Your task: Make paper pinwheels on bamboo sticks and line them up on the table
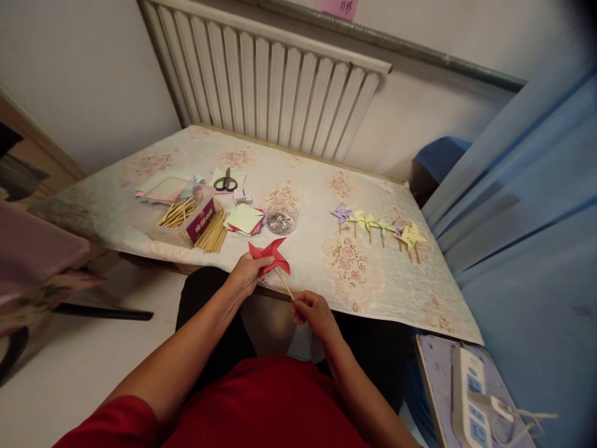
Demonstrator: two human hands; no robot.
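A red paper pinwheel (pixel 278 260) is at the front edge of the table, above my lap. My left hand (pixel 245 274) grips its vanes, with the thumb on top near the middle. From the pinwheel a thin wooden stick (pixel 285 285) slants down to the right. My right hand (pixel 313 313) pinches the stick's lower end between thumb and fingers. Just beyond the pinwheel stands a clear round tub (pixel 282 219) of small shiny metal pieces. Beside the tub lies a stack of coloured paper squares (pixel 245 219).
Left on the table are a plastic box (pixel 180 227) of sticks, a loose bundle of sticks (pixel 212 232), scissors (pixel 226 181) and paper sheets (pixel 163 189). Several finished pinwheels (pixel 368 222) lie to the right. A power strip (pixel 469 398) sits at lower right, near a blue curtain (pixel 522 205).
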